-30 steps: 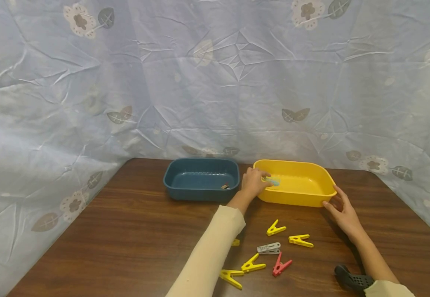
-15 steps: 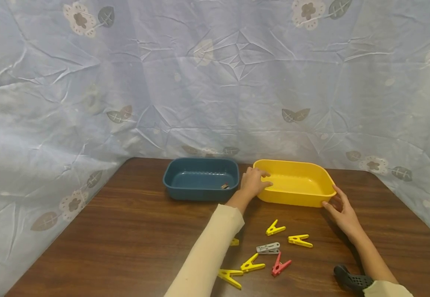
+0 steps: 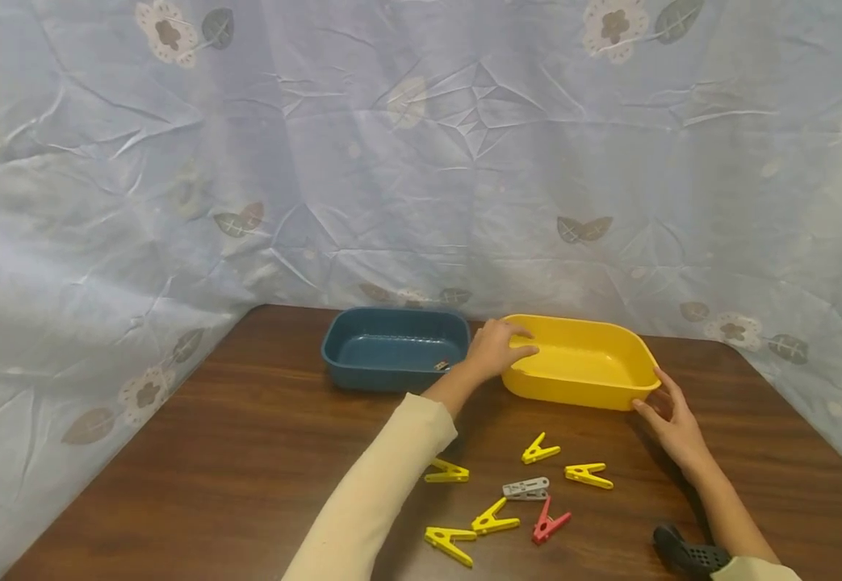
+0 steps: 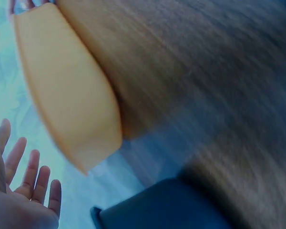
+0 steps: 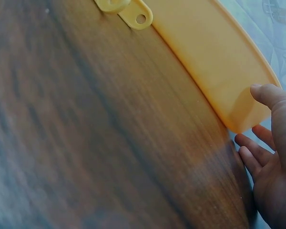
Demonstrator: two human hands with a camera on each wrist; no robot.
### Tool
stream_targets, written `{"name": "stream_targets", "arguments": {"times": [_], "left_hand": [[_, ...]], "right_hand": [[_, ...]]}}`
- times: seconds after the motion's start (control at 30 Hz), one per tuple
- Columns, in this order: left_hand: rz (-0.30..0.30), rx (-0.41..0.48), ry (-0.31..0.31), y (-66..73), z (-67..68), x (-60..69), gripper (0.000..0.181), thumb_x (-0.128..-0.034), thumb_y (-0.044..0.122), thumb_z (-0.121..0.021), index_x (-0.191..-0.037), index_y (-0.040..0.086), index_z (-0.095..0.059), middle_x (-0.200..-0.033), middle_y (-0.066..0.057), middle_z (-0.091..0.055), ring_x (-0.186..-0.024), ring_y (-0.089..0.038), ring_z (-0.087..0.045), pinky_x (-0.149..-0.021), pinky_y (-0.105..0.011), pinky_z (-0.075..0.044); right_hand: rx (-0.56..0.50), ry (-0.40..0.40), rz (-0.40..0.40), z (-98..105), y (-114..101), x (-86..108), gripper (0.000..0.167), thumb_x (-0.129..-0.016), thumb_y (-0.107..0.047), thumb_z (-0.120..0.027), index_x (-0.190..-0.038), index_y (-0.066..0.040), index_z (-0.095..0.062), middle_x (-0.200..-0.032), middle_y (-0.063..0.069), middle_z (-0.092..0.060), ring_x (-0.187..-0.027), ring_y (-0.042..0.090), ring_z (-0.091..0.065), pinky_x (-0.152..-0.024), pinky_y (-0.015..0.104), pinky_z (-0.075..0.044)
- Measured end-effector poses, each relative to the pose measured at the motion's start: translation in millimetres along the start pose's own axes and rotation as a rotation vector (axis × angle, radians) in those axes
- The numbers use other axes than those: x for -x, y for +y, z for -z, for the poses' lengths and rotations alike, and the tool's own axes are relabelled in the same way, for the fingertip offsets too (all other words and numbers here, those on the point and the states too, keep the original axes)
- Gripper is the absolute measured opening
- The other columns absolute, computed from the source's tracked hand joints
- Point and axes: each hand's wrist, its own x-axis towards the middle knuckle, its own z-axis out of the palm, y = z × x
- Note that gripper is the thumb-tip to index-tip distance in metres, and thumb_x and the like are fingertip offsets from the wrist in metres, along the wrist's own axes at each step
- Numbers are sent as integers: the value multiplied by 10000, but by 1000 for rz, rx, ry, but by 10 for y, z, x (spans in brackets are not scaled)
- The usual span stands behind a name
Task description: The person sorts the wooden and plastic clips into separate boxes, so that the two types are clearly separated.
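At the back right of the wooden table stands a yellow plastic basin [image 3: 573,394]. My left hand [image 3: 495,349] hovers at its left end with fingers spread; in the left wrist view, the hand [image 4: 26,191] is apart from the basin and holds nothing. At the other end, my right hand [image 3: 682,428] holds the front corner, its thumb [image 5: 264,94] on the front wall and its fingers around the end. Nearer me lie several yellow clothespins [image 3: 493,518], a grey clothespin [image 3: 526,488] and a red clothespin [image 3: 550,520].
A blue plastic basin [image 3: 384,378] stands left of the yellow one, with small items [image 3: 441,366] too small to identify in its near right corner. A black perforated piece [image 3: 689,553] sits by the right wrist. A patterned cloth [image 3: 421,161] hangs behind the table.
My left hand shifts slightly, and its forearm swings left, uncovering more of a yellow clothespin. A pale blue patch by the left fingers a second ago is no longer visible. My right hand stays put.
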Motion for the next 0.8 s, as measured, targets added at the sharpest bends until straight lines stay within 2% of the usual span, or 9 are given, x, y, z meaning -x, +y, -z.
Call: {"name": "stream_targets", "arguments": {"times": [0.1,0.23,0.3,0.4,0.5,0.57,0.6,0.7,0.8], "left_hand": [[-34,93,17,-3,147,76,327,-886,347,-609,-1139,148,-666,-1172,-1,-597,-1070,-195,-491,-887,-341,-399],[-93,205,20,-77,290,216,299,-889,303,-615,-1119,118,-669,-1058,-29,-625,-860,-170,-509,-726,-267,-411],[-115,256,9,-122,349,314,291,-890,280,-618,-1114,102,-667,-1040,-47,-622,-861,-188,-517,-729,-260,-411],[-116,331,-16,-162,430,495,295,-889,270,-622,-1112,81,-663,-1059,-56,-615,-967,-196,-527,-809,-279,-422],[-89,407,-56,-166,498,718,287,-882,264,-633,-1106,88,-663,-1057,-34,-612,-998,-177,-527,-823,-297,-438],[-61,457,-81,-166,521,875,273,-880,266,-637,-1093,99,-667,-1022,-2,-617,-958,-143,-539,-798,-291,-452],[-51,472,-89,-170,525,951,259,-880,263,-636,-1087,110,-669,-1004,23,-622,-936,-123,-547,-825,-285,-434],[12,567,-124,-174,516,1160,252,-885,265,-629,-1090,124,-666,-1004,76,-623,-920,-76,-556,-837,-283,-437],[78,678,-136,-173,494,1309,257,-889,266,-622,-1097,120,-666,-1053,46,-629,-949,-89,-561,-866,-318,-426]], "right_hand": [[-3,0,-2,5,-8,-6,710,-965,-215,-493,-1469,-70,-14,-1352,413,-180,-1151,562,-311,-661,86,-383],[-9,-2,2,6,-11,-8,710,-963,-194,-498,-1465,-52,-16,-1347,420,-179,-1149,574,-304,-658,72,-377],[-9,-2,3,3,-9,-9,711,-962,-189,-498,-1465,-49,-15,-1345,422,-180,-1147,575,-306,-660,66,-373],[-2,0,-1,3,4,-8,711,-963,-198,-496,-1467,-56,-15,-1344,421,-182,-1144,567,-314,-659,61,-367],[-8,-1,-2,0,15,-10,709,-964,-199,-495,-1467,-59,-16,-1346,418,-181,-1144,557,-317,-664,56,-363],[-8,-2,1,-1,22,-17,708,-963,-196,-497,-1466,-55,-18,-1347,419,-178,-1143,556,-317,-666,53,-359],[-8,-2,0,-2,24,-20,708,-963,-196,-497,-1465,-52,-19,-1348,419,-177,-1143,557,-316,-666,53,-358],[-4,-1,-5,1,23,-23,711,-961,-197,-502,-1464,-49,-21,-1349,421,-174,-1143,564,-313,-664,52,-357],[-2,0,-12,13,18,-19,717,-960,-206,-503,-1466,-58,-17,-1353,421,-166,-1146,573,-303,-661,52,-356]]}}
